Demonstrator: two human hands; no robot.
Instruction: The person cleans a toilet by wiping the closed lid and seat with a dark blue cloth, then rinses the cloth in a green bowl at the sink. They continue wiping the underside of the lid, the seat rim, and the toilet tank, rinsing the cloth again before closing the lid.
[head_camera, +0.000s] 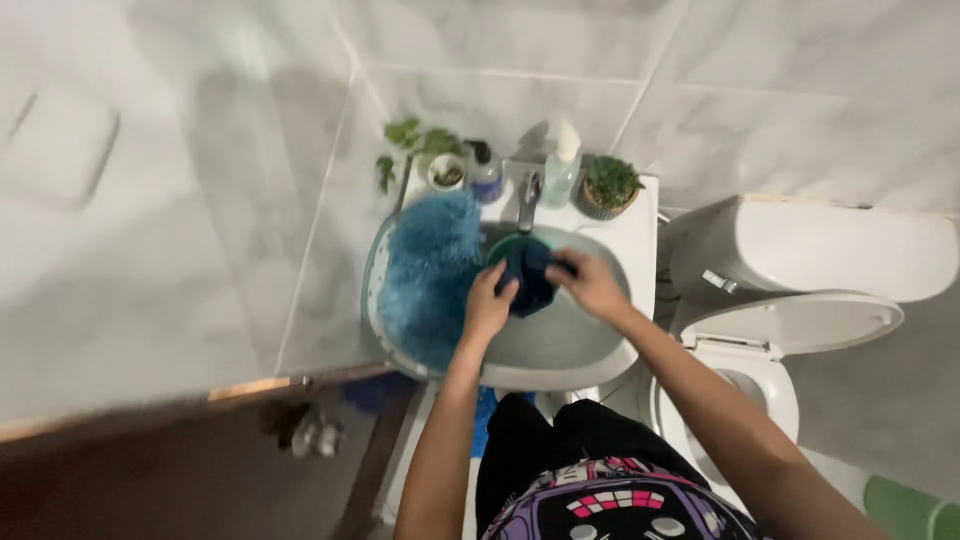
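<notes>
Wringing dark blue cloth (528, 275) over sink (560, 350); left hand (488, 305), right hand (592, 285) both pinching it; probably twisting tighter next, fluffy mat (430, 265) beside left grip.

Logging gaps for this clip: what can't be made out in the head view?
- Dark cloth: both hands, left and right, cover parts of it.
- Green item behind the cloth: mostly hidden, kind unclear.
- Tap: too blurred to tell whether water runs.
- Sink left side: under the fluffy blue mat.

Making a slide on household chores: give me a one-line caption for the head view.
Both hands, left and right, hold a dark blue cloth over the sink, a fluffy blue mat draped alongside.
</notes>
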